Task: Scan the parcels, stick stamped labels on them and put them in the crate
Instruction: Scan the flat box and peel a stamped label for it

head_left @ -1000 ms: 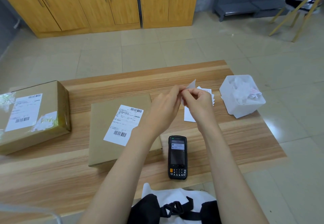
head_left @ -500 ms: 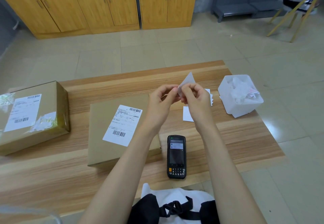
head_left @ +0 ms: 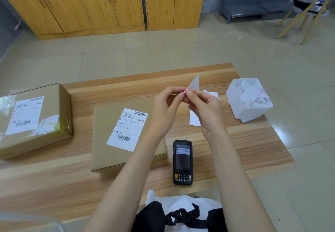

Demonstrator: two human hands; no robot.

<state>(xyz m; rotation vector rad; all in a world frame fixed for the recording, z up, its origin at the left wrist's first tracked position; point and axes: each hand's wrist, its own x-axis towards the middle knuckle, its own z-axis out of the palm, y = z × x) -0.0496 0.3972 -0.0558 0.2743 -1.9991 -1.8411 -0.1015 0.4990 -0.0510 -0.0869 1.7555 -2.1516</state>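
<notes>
– White paper label [head_left: 194, 83], small and pointed: where is it?
– Held up between both hands; left hand [head_left: 163, 112] and right hand [head_left: 204, 108] each pinch its lower corner, fingertips meeting; possibly two layers there, too blurry to be sure.
– And below?
– Flat brown cardboard parcel [head_left: 108, 141] under the left hand; black handheld scanner [head_left: 182, 162] nearer, on the wooden table [head_left: 253, 141].

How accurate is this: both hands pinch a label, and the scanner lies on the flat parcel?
One error. Head view: the scanner lies on the table, beside the flat parcel. The left hand and right hand do pinch the label.
</notes>
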